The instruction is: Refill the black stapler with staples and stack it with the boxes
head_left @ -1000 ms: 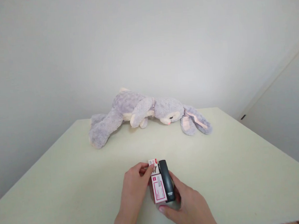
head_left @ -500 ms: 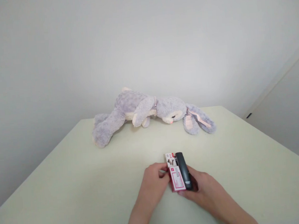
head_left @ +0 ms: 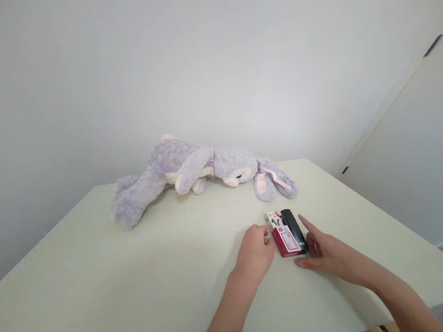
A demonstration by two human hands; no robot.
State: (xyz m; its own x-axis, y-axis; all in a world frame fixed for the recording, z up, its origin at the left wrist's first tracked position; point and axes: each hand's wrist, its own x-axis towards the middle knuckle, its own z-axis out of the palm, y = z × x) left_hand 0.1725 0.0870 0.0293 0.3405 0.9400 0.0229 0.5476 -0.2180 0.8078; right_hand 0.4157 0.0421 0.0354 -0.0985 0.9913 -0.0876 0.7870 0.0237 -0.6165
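Note:
A small red-and-white stapler pack [head_left: 284, 232] with a black stapler [head_left: 294, 224] along its right side lies flat on the pale table [head_left: 138, 275], right of centre. My left hand [head_left: 255, 247] is curled at the pack's left edge, its fingertips pinching that side. My right hand [head_left: 322, 250] rests on the table just right of the stapler. Its fingers are spread, the index finger lies along the stapler's side, and the thumb is near the pack's front corner.
A grey plush rabbit [head_left: 191, 171] lies on its side along the table's far edge, ears pointing right. A plain white wall stands behind it. A white cabinet door [head_left: 415, 145] is at the right. The table's right edge runs close past my right forearm.
Both hands carried the stapler pack to the right and farther from me, then set it down. My right hand has loosened from a grip to spread fingers. The view turned right.

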